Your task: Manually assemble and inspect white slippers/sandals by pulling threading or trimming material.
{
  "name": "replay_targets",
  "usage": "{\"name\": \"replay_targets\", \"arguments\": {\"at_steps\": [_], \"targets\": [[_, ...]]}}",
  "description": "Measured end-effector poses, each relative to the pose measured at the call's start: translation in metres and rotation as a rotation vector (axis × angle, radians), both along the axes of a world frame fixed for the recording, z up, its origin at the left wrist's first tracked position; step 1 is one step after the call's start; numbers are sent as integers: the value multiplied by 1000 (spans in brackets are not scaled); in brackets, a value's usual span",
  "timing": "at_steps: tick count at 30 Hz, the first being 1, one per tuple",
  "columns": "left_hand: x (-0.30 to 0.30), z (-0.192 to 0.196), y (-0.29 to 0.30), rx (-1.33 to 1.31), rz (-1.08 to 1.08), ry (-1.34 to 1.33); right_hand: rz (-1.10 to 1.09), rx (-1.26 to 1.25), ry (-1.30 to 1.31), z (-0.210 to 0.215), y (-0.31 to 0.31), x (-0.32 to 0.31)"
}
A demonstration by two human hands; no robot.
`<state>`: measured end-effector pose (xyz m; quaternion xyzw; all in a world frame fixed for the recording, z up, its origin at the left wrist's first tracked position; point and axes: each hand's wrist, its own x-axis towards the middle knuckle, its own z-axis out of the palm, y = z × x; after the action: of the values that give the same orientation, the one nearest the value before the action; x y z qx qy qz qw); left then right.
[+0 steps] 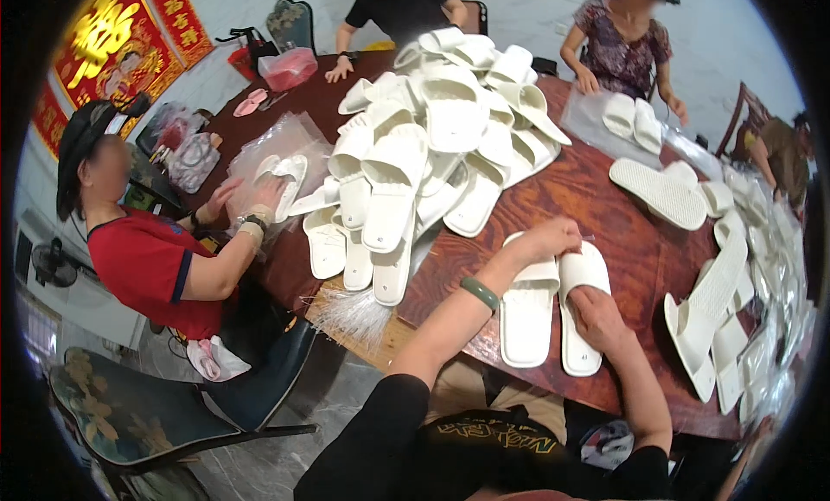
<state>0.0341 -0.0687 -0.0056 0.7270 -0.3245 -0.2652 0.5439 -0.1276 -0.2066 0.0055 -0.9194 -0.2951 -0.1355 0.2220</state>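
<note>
A pair of white slippers lies side by side on the table in front of me, the left slipper (527, 328) and the right slipper (581, 268), with their straps away from me. My left hand (558, 239) is above their far ends, its fingers pinched together near the right slipper's strap; what they hold, if anything, is too small to make out. My right hand (599, 318) grips the right slipper, its fingers curled onto the footbed and partly hidden. A green bangle (479, 293) circles my left wrist.
A high heap of white slippers (454, 112) stands ahead to the left, with white plastic strands (353, 318) beside it. Loose slippers (659, 194) and clear plastic bags (778, 268) crowd the right of the reddish-brown table (596, 177). Several people work around it; a chair (143, 406) stands left.
</note>
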Motion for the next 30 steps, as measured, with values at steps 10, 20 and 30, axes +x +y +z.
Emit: {"name": "replay_targets", "arguments": {"at_steps": [10, 20, 30], "targets": [[-6, -3, -4, -122, -206, 214, -22, 59, -68, -4, 2, -1], [-6, 3, 3, -101, -256, 417, 4, -13, 139, -17, -8, 2], [-11, 6, -3, -92, -132, 460, 13, 52, -2, -17, -10, -3]]}}
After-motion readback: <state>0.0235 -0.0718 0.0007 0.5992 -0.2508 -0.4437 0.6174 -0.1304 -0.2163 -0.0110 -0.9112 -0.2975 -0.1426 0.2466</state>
